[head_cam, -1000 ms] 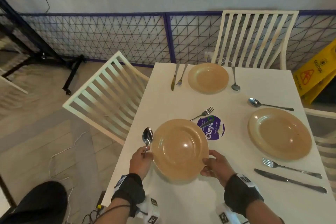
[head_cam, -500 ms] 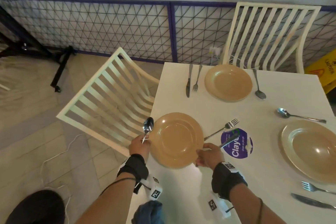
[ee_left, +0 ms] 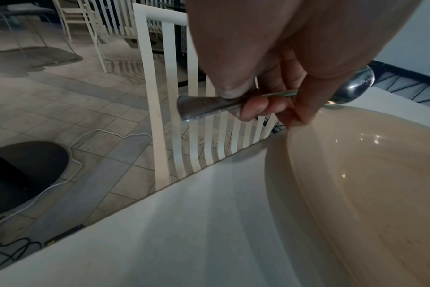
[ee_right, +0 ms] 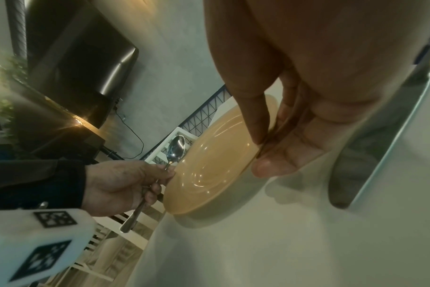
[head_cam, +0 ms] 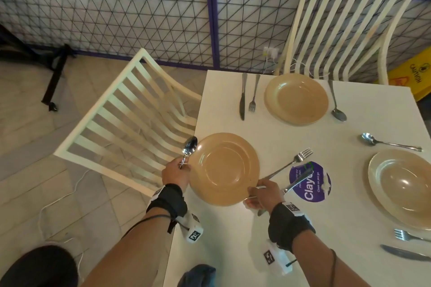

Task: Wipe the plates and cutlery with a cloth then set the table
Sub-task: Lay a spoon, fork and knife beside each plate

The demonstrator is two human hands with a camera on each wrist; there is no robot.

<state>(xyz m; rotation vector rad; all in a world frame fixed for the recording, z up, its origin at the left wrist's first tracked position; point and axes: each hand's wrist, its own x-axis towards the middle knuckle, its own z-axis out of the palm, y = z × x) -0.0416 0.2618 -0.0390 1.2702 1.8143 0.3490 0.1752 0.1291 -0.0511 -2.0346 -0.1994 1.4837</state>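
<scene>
A tan plate is at the left edge of the white table, in front of the left chair, and both hands hold it. My left hand grips a spoon by its handle, and its fingers touch the plate's left rim. In the left wrist view the left hand curls round the spoon beside the plate. My right hand pinches the plate at its right rim. It also holds a fork and a knife. A blue cloth lies at the near edge.
A far plate has a knife, fork and spoon beside it. A right plate has a spoon, fork and knife. A purple sticker marks the middle. White chairs stand by the table's sides.
Both hands have carried the plate from the table's near middle over to its left edge by the left chair. The grips on the plate and cutlery are unchanged.
</scene>
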